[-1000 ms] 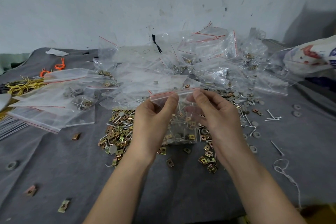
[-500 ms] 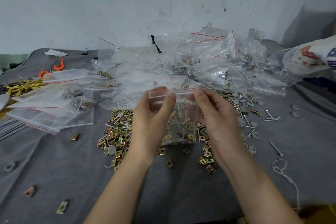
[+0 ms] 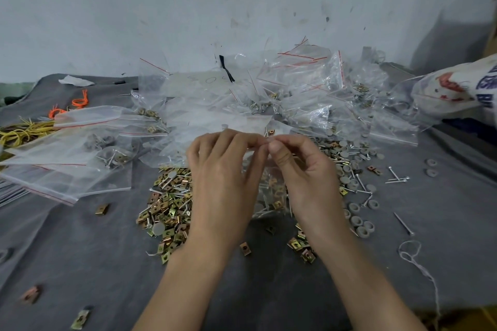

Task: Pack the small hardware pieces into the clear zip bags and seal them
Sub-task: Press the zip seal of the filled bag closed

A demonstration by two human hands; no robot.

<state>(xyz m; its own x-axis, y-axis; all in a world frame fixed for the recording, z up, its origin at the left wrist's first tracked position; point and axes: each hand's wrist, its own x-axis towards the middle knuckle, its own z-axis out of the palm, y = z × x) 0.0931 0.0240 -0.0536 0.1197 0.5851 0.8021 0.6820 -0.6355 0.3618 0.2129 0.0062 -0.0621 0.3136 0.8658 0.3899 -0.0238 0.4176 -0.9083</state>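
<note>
A clear zip bag [image 3: 270, 191] with brass clips and nails inside hangs upright between my hands above the grey cloth. My left hand [image 3: 223, 172] and my right hand [image 3: 304, 169] meet at its top edge, and both pinch the zip strip where their fingertips touch. The strip itself is mostly hidden by my fingers. Below and to the left lies a heap of brass clips [image 3: 168, 207]. Grey washers [image 3: 357, 220] and loose nails [image 3: 396, 179] are scattered to the right.
A big pile of clear zip bags [image 3: 282, 99] fills the back of the grey cloth [image 3: 80, 250]. Filled bags [image 3: 72, 158] lie at the left, beside yellow wire [image 3: 24, 133] and orange ties [image 3: 78, 102]. A printed sack [image 3: 457, 88] sits at the right. White string [image 3: 414, 258] lies near right.
My hands have come together along the bag's top edge: earlier they pinched the strip apart at its two ends, now their fingertips meet at the middle.
</note>
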